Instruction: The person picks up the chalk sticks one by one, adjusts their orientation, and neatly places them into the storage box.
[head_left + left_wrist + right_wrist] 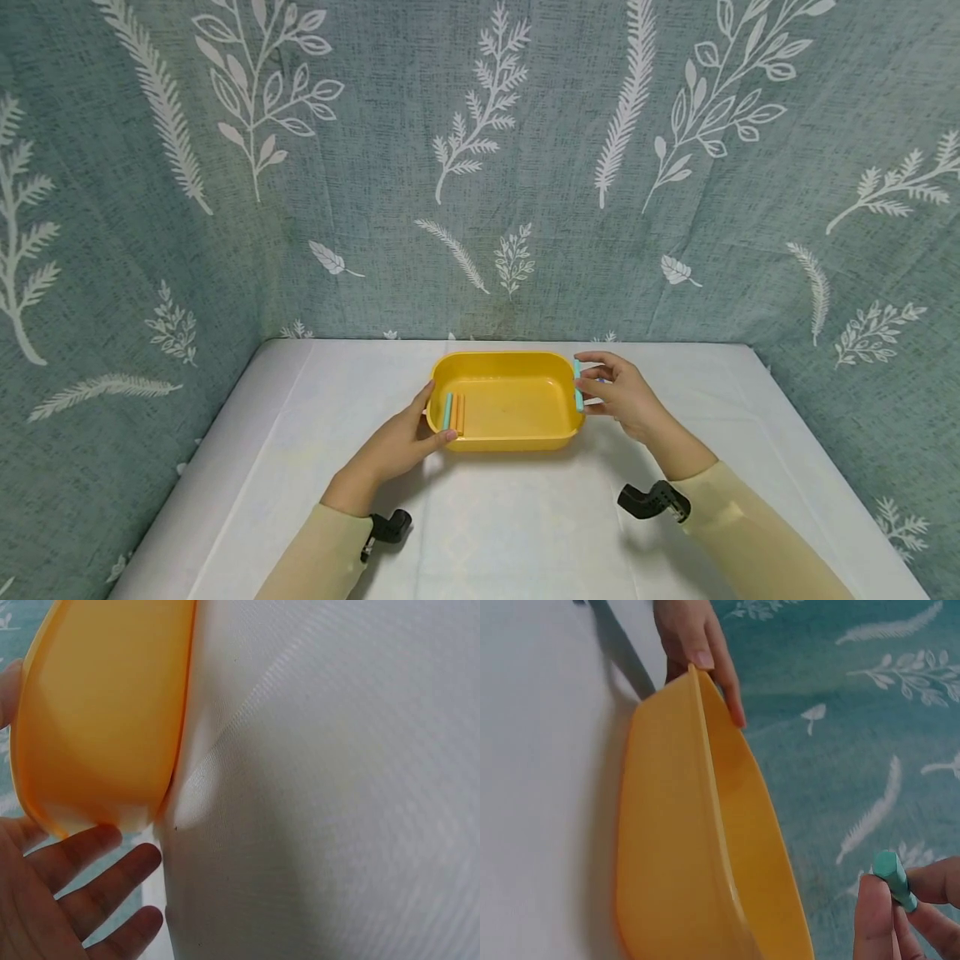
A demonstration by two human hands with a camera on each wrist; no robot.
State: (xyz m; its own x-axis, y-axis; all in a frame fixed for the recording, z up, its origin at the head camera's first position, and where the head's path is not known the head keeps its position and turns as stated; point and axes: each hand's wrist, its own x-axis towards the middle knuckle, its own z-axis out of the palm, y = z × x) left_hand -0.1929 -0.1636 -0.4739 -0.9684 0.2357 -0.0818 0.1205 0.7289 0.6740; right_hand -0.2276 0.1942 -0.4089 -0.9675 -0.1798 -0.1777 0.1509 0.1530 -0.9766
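The left hand [401,437] grasps the yellow tray [517,400] at its nine o'clock end; at three, the right grip [626,396] pinches a turquoise stick [579,398] near the rim. The step seems to be placing this stick; the next move calls for clearing the rim carefully. Three sticks [453,414] lie inside toward nine. The white bench [517,517] ends at twelve before leaf-patterned cloth [375,208].

Sticks [454,414] in tray [517,408], left end

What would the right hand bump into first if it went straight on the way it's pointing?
Probably the yellow tray, at its right end, beside the turquoise stick the right hand pinches. Depth is unclear, though: the hand may be high enough to pass over the tray.
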